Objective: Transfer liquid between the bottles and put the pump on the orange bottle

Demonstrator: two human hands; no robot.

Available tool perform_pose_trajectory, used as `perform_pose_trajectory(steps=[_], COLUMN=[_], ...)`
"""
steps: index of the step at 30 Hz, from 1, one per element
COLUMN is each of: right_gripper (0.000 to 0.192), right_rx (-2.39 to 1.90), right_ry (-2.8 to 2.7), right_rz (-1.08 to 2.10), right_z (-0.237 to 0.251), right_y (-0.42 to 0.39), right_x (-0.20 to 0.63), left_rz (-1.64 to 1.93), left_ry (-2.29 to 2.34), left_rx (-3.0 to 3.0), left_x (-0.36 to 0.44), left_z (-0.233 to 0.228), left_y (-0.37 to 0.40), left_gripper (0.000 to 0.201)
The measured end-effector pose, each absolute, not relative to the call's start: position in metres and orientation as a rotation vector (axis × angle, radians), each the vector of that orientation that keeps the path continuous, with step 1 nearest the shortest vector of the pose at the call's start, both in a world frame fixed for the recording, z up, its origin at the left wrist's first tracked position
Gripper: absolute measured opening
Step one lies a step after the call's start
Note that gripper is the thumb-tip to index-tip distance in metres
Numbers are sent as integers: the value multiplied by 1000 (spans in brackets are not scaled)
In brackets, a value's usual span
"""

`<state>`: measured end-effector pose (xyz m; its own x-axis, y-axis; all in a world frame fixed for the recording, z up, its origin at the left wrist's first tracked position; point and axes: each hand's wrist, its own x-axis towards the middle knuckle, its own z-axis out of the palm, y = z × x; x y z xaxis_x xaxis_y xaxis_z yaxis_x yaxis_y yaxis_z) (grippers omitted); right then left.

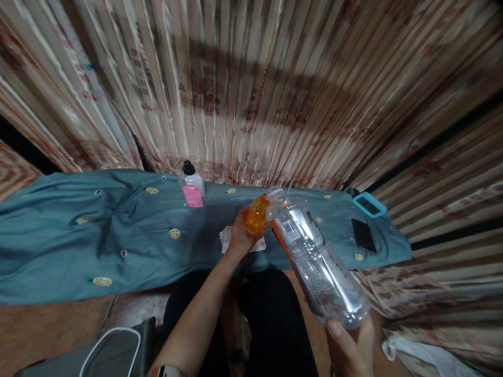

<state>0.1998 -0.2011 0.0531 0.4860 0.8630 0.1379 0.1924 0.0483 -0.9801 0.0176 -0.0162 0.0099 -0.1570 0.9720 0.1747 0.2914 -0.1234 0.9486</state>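
Curtains (243, 94) hang behind teal cloth (137, 225); left grip (240, 236) wraps orange bottle (257, 215), right grip (351, 346) clasps clear bottle (319, 262).

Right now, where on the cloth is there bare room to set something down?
Widest: the blue-green patterned cloth left of the clear pink-labelled bottle. Smaller: between the large clear plastic bottle and flat black phone. Crowded: the middle, with the left hand, small translucent orange bottle and ragged white sheet.

Beige pleated curtains (243, 68) with reddish print hang behind a teal cloth-covered surface (137, 225) above brown flooring (47, 330).
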Motion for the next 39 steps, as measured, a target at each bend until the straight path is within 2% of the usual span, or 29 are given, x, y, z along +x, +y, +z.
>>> perform_pose_trajectory(steps=[15, 27, 39], right_gripper=[88, 84, 84], right_rx=[-1422, -1438, -1493], right_ry=[-855, -911, -1071], right_rz=[695, 725, 552], right_z=[49, 41, 58], right_y=[-208, -213, -209], right_x=[204, 214, 211], left_rz=[1308, 1294, 1277], left_ry=[1456, 1426, 1479], left_rx=[1457, 1447, 1497], left_x=[18, 17, 16], left_z=[6, 5, 2], left_y=[-16, -16, -13], left_gripper=[63, 64, 64])
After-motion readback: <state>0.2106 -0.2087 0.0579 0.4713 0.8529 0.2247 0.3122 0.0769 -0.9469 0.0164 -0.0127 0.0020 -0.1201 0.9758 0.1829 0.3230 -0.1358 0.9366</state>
